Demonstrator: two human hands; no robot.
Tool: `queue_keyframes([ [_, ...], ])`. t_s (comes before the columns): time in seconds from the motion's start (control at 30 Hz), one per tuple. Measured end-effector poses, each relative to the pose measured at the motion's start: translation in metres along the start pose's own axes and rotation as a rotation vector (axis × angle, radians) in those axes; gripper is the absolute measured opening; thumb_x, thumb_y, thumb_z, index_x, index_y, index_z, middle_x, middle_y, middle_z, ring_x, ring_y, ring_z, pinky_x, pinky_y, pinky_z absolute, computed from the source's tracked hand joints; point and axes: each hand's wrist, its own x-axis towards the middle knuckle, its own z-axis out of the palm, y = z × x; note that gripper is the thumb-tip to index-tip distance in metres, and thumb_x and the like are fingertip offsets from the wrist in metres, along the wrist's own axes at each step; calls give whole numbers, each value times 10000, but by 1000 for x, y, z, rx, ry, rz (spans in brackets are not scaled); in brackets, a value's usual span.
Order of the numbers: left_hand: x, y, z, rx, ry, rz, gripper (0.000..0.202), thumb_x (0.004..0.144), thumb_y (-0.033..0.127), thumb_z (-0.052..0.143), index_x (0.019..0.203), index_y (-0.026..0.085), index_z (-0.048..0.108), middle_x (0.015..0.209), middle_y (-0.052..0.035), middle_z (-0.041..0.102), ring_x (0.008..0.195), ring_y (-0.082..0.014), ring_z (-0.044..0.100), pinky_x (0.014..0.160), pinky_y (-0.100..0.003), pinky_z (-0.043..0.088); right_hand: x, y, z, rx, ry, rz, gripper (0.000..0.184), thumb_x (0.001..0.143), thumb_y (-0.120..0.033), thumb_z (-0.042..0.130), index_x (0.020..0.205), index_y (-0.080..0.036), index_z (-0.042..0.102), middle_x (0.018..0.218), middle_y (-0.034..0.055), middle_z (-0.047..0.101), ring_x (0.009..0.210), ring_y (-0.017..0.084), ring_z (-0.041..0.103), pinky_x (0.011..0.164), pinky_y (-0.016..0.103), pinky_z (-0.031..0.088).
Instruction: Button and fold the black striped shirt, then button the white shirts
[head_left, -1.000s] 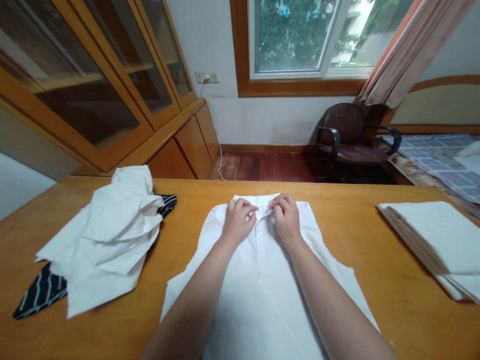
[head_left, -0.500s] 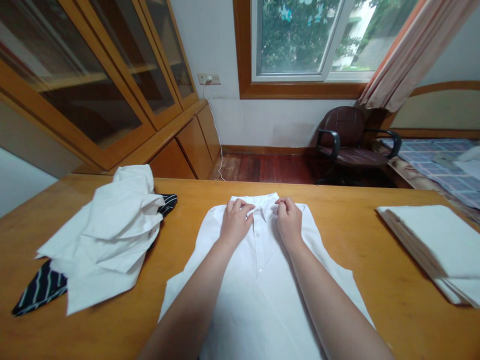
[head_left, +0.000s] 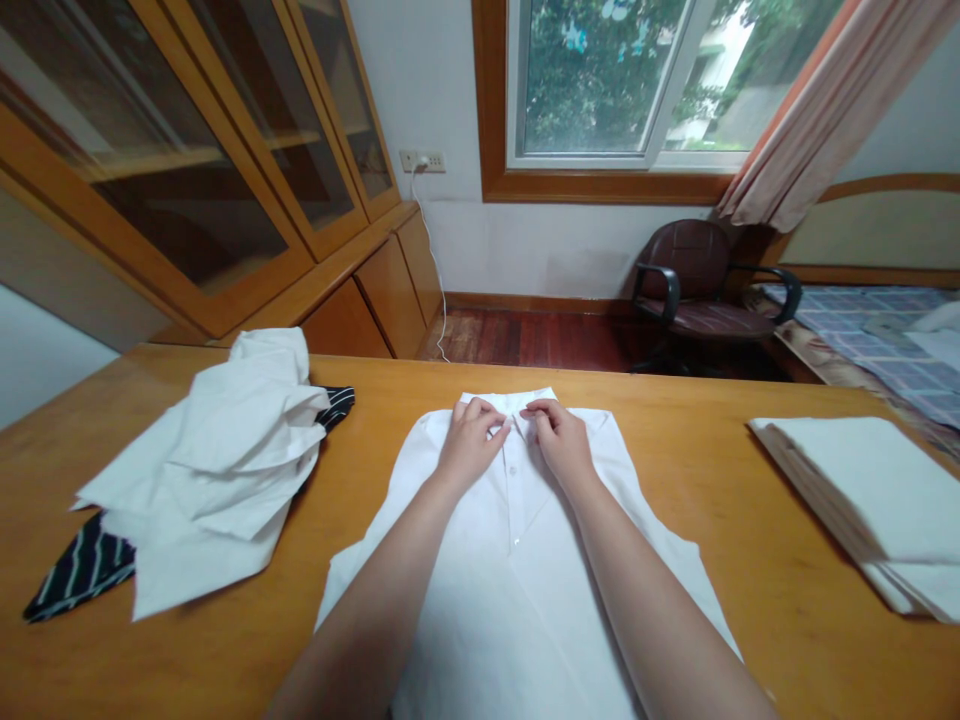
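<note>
A white button-up shirt (head_left: 517, 600) lies front up on the wooden table, its collar toward the far edge. My left hand (head_left: 474, 438) is at the left side of the collar, thumb and fingers pinching the cloth by the neck opening. Opposite it, my right hand (head_left: 561, 434) has its thumb and fingertips closed on the right collar point. The two sets of fingertips are close together, a small gap apart. Below them a button placket with small buttons runs down the chest. My fingers partly cover the collar.
At the left lies a crumpled pile of white cloth (head_left: 232, 450) over a dark striped cloth (head_left: 82, 565). A folded white cloth stack (head_left: 862, 490) is on the right of the table (head_left: 690, 450). Beyond stand a cabinet (head_left: 330, 270), an office chair (head_left: 690, 275) and a bed (head_left: 885, 330).
My right hand has moved left along the collar toward my left hand, fingers now at the neck opening. My left hand stays nearly in place. The camera view shifted slightly.
</note>
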Motion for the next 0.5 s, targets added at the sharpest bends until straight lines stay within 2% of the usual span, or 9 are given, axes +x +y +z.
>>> queue_keyframes([
  [0.23,3,-6,3,-32,-11,-24,55,879,252,685,862,214,721,936,-34,643,976,-227,538,923,-365,447,2,2,0,-22,-32,-9,250,883,-263,455,972,-229,686,910,21,770,751,182,681,749,293,505],
  [0.5,6,-5,1,-89,-40,-44,119,915,282,640,841,206,693,902,-31,644,930,-210,575,890,-354,444,2,1,0,-68,-46,-34,264,855,-246,462,936,-226,713,817,20,751,792,198,678,774,297,494],
])
